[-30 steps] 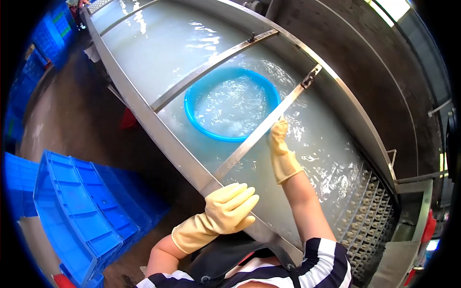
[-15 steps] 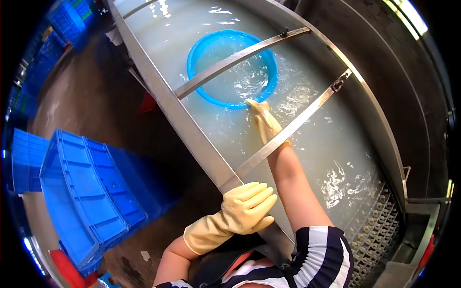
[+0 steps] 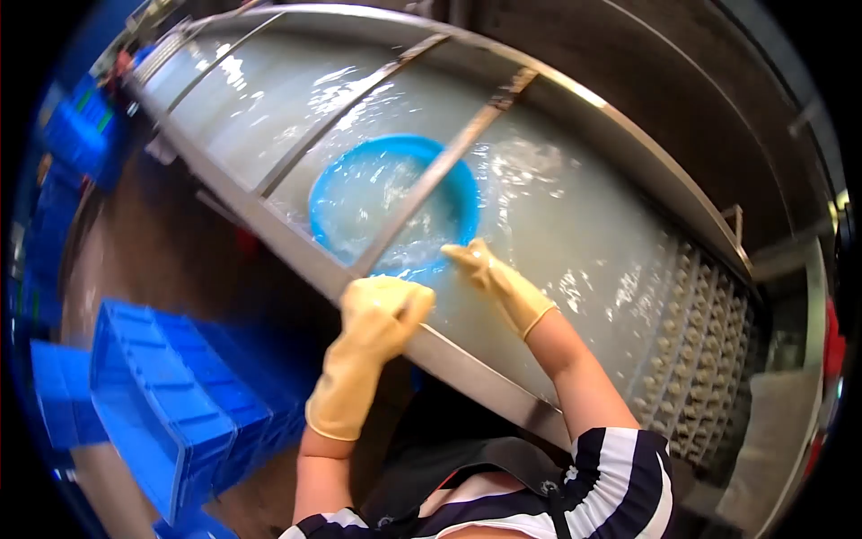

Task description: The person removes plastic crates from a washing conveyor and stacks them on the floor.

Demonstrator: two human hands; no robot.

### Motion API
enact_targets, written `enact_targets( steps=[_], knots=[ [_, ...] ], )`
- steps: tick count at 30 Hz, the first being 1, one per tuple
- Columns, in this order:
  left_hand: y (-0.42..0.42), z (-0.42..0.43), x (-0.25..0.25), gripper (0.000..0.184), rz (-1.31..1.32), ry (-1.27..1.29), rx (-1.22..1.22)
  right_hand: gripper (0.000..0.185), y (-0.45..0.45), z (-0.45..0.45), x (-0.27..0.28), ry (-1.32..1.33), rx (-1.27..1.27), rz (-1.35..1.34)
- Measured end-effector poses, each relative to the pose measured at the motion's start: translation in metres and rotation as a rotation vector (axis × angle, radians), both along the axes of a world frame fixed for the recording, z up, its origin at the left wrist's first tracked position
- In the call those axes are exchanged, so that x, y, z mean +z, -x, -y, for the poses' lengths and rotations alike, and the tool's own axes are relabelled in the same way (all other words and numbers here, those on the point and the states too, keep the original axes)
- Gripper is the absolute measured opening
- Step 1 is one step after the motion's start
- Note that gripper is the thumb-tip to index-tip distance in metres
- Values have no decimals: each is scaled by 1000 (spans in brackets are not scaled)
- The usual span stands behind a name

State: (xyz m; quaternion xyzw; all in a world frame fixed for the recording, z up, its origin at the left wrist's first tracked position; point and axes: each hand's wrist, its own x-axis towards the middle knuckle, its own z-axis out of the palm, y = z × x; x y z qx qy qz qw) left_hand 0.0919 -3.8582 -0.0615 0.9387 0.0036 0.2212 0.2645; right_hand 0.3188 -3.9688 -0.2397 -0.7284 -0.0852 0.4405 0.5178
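A round blue plastic basin (image 3: 469,202) sits low in the cloudy water of a long metal tank, one crossbar passing over it. My right hand (image 3: 494,280), in a cream rubber glove, reaches into the tank with its fingers closed at the basin's near rim. The thumb side is partly hidden. My left hand (image 3: 382,310), gloved alike, is curled over the tank's metal rim (image 3: 467,364) close to a crossbar (image 3: 422,193); its fingertips are out of sight.
Several metal crossbars span the tank. At the tank's right end is a studded conveyor belt (image 3: 691,359). Blue plastic crates (image 3: 171,386) stand on the wet floor to the left, and more crates (image 3: 76,130) are farther back.
My view has turned, with the basin now lower and left in it. My left hand has slid forward along the rim and curled tighter. My right hand stays at the basin's edge.
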Motion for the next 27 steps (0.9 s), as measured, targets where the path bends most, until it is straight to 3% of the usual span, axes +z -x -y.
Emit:
enact_targets(
  steps=[2,3,4,6,8,9,10,11,12,13,14,16,18,20,21,23,24,27],
  knots=[
    [-10,16,31,15,-157,61,188,29,20,44,17,-87,-196,-89],
    [-17,21,41,24,-236,98,257,26,21,73,36,37,-168,-91],
    [-24,26,43,35,-330,124,312,40,31,104,77,237,-135,-27],
    [-44,19,23,49,-522,52,234,38,43,176,101,296,-147,-102],
    [-75,23,-2,58,-692,43,323,34,51,240,75,8,-290,-43],
    [-90,11,-30,58,-683,20,261,34,54,275,91,3,-355,-34],
    [-111,-10,-69,57,-820,34,32,31,55,308,121,37,-364,-20],
    [-123,10,-80,51,-832,148,-79,29,63,342,134,64,-370,-11],
    [-134,31,-91,46,-853,273,-189,25,58,371,98,-28,-444,1],
    [-146,53,-101,43,-882,401,-294,23,64,404,98,-104,-501,-23],
    [-149,129,-69,37,-981,918,-47,22,75,433,106,-179,-599,4],
    [-161,194,-53,28,-879,623,-184,27,98,489,119,-261,-812,122],
    [-165,271,-15,27,-867,511,-190,32,115,534,134,-190,-1049,170],
    [-180,329,-5,27,-851,416,-187,28,133,590,150,-264,-1102,287],
    [-190,352,-13,33,-773,421,-248,26,136,616,131,-297,-1301,319],
    [-207,407,-7,39,-615,508,-366,26,156,656,148,-560,-1487,150],
    [-215,440,10,39,-528,598,-417,28,164,673,148,-640,-1563,129],
    [-227,512,83,39,-638,885,-671,26,176,719,147,-860,-1666,89]
  ],
)
